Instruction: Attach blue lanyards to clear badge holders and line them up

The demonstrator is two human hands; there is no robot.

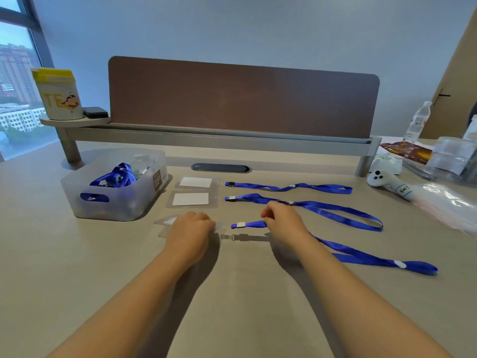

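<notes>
Two clear badge holders (pixel 195 182) (pixel 190 199) with white cards lie side by side, each joined to a blue lanyard (pixel 289 187) (pixel 335 210) stretched to the right. Nearer me, my left hand (pixel 189 229) holds a third clear badge holder (pixel 165 222) just above the table, covering most of it. My right hand (pixel 281 219) pinches a third blue lanyard (pixel 361 257) close to its clip end (pixel 238 225), which hangs in the air a little right of the holder. That lanyard trails right along the table.
A translucent bin (pixel 116 200) at the left holds more lanyards and holders. Behind stand a brown divider (pixel 242 99) and a shelf with a yellow-lidded tub (pixel 58 94). A white controller (pixel 387 182), plastic bags (pixel 449 202), containers and a water bottle (pixel 416 122) crowd the right.
</notes>
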